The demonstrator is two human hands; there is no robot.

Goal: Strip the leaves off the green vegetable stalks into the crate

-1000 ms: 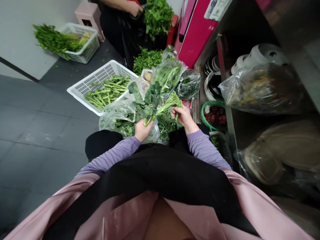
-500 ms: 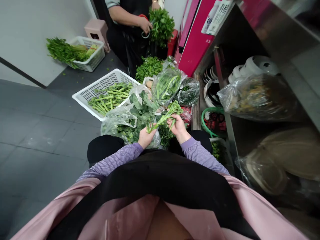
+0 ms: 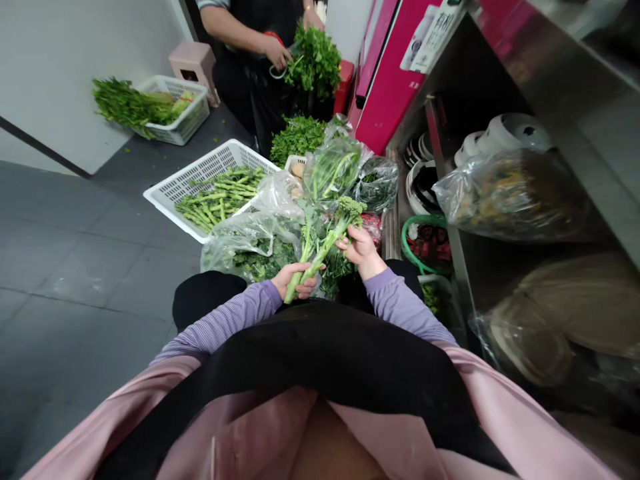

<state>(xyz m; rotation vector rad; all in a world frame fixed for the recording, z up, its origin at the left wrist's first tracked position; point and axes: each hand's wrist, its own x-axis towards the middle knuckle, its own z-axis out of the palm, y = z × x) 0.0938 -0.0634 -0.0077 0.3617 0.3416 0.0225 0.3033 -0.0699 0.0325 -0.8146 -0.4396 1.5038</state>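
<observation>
In front of my lap I hold a stalk of broccolini point(image 3: 326, 245) slantwise, its florets at the upper right. My left hand point(image 3: 294, 279) is closed round the thick lower stem, with a leafy side shoot beside it. Closer to the florets, my right hand point(image 3: 364, 252) pinches the upper part; its fingertips are partly hidden. Below and to the left lies an open clear plastic bag point(image 3: 227, 240) of dark leafy greens point(image 3: 267, 261). Beyond it, a white slotted basket point(image 3: 187, 183) holds a pile of trimmed green stalks point(image 3: 220, 200).
Across from me, a person's hand point(image 3: 276, 52) holds scissors point(image 3: 278, 72) by a leafy bunch point(image 3: 316, 63). Bagged greens point(image 3: 333, 170) lie ahead. A metal shelf point(image 3: 463, 287) with bags and dishes stands close on my right. A smaller basket point(image 3: 180, 127) sits at far left.
The broccolini has come lower and nearer my body, showing more thick stem below my left hand. Large leaves above the bag are no longer held up there. The other person's leafy bunch moved slightly left.
</observation>
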